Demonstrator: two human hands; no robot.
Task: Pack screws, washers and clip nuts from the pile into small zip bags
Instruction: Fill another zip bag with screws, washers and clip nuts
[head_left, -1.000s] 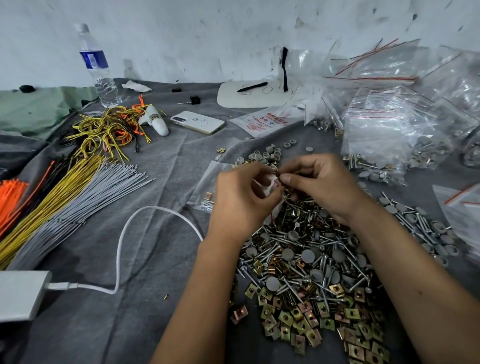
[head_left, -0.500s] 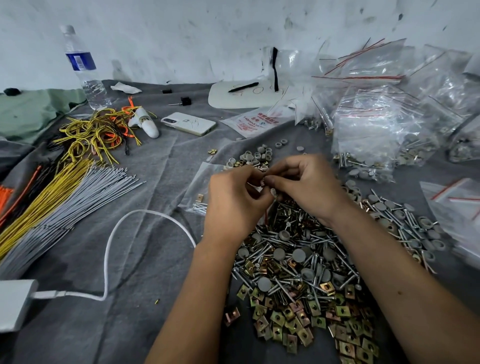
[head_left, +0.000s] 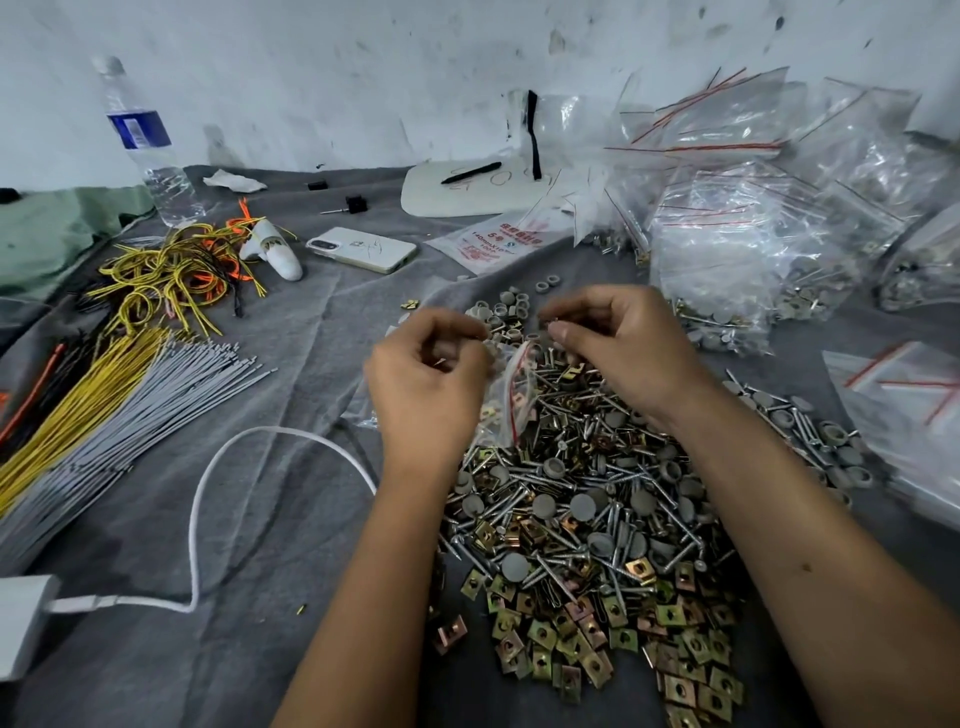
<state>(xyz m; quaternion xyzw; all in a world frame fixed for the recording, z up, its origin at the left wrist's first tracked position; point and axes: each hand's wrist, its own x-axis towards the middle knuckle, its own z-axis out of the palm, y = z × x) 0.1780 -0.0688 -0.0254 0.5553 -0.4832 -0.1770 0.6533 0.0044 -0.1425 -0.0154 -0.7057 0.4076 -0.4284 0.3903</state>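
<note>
Two hands over one heap: my left hand (head_left: 426, 384) has its grip curled round a small zip bag (head_left: 511, 395), which hangs at the frame's centre just above the top edge of the pile (head_left: 587, 519). The bag already holds some hardware, though I cannot tell exactly which pieces. My right hand (head_left: 618, 348) sits just right of centre, thumb and forefinger pressed together on something small; it is too blurred to name, and it may be a bit of the bag's lip or a loose piece.

The pile of screws, grey washers and brassy clip nuts (head_left: 566, 654) fills the lower middle of the frame on the grey cloth (head_left: 156, 649). Filled bags (head_left: 737, 249) are heaped at the upper right, and flat empty ones (head_left: 904, 400) lie at the right edge.

I judge the step in hand to be either dropping in a last piece or closing the bag. To do it well I should keep the mouth upward so nothing spills back, hold the lip taut between both hands, keep screw tips away from the seal, then run the red zip line shut from one end to the other and feel that it has caught along its whole length.
</note>
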